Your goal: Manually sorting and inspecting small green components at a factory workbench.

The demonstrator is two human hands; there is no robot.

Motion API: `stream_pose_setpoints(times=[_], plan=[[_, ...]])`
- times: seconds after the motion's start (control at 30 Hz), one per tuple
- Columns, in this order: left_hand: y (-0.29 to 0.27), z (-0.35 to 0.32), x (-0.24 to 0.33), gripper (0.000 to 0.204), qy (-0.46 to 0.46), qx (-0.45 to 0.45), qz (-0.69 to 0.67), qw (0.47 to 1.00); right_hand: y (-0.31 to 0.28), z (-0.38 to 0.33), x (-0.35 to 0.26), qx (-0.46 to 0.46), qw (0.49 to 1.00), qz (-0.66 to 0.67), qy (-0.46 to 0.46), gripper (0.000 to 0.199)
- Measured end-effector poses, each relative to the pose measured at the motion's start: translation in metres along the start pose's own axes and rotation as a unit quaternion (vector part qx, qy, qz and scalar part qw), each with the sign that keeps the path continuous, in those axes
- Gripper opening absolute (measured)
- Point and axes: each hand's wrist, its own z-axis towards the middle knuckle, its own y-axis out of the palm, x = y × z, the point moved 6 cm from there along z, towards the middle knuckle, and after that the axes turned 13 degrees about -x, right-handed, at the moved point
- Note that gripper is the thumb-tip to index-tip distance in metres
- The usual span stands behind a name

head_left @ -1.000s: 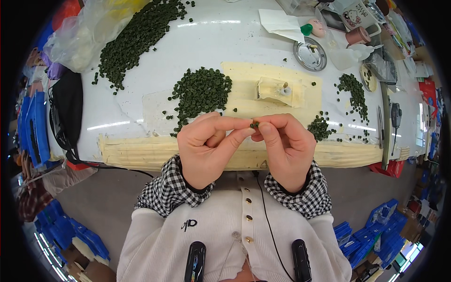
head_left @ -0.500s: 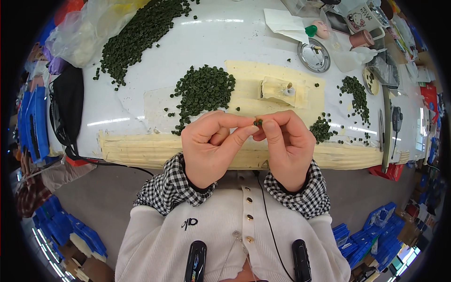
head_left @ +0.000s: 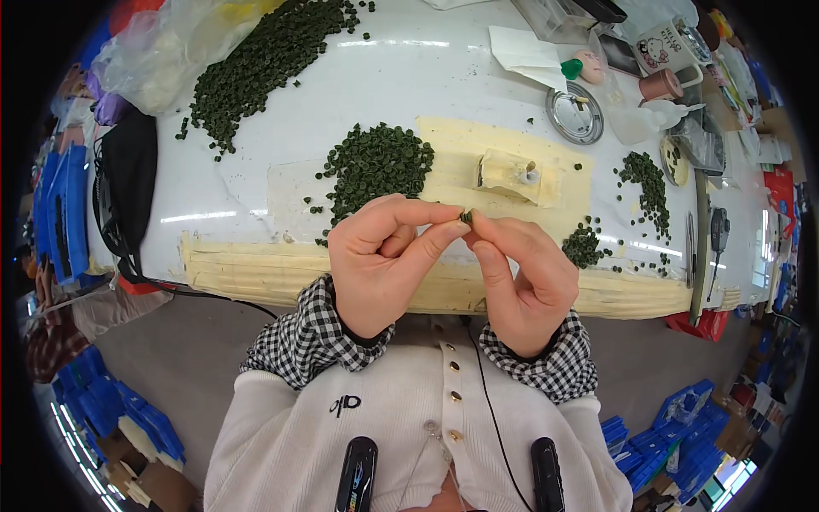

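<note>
Between the fingertips of both hands, above the table's near edge, is a small dark green piece [head_left: 466, 218]. My left hand [head_left: 380, 256] is closed in a pinch on it with thumb and index finger. My right hand [head_left: 531, 275] touches the piece with its index fingertip; its thumb is lower and apart from that finger. Just beyond my left hand lies a heap of similar green pieces [head_left: 381, 166]. Past the hands, a small block wrapped in cream tape [head_left: 503, 181], with a short peg on top, sits on a taped cream patch.
A larger green heap [head_left: 247, 77] spreads at the far left beside clear plastic bags [head_left: 162, 64]. Smaller green heaps [head_left: 646, 188] lie to the right. Toward the back right are a round metal lid [head_left: 574, 113], white paper [head_left: 525, 55] and a squeeze bottle [head_left: 636, 124]. Cream tape [head_left: 247, 260] covers the near edge.
My right thumb has come away from the piece and dropped lower, while the right index finger stays against it. My left hand keeps its pinch.
</note>
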Motion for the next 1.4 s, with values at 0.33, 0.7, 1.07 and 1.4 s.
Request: stream_pose_setpoints(times=[0.33,0.7,1.07,1.4], plan=[[0.003,0.002,0.004,0.02,0.012,-0.031,0.046,0.998,-0.003,-0.003,0.003,-0.002,0.999,-0.028,-0.023,0.029],[0.003,0.005,0.01,0.019,0.011,-0.037,0.093,0.995,-0.007,-0.002,-0.001,-0.019,0.996,-0.069,-0.044,0.031],[0.003,0.008,0.01,0.018,0.024,-0.061,0.107,0.992,-0.01,0.002,-0.004,-0.06,0.987,-0.13,-0.079,0.031],[0.004,0.011,0.016,0.018,0.044,-0.064,0.123,0.989,-0.012,-0.002,0.001,-0.038,0.994,-0.091,-0.043,0.03]])
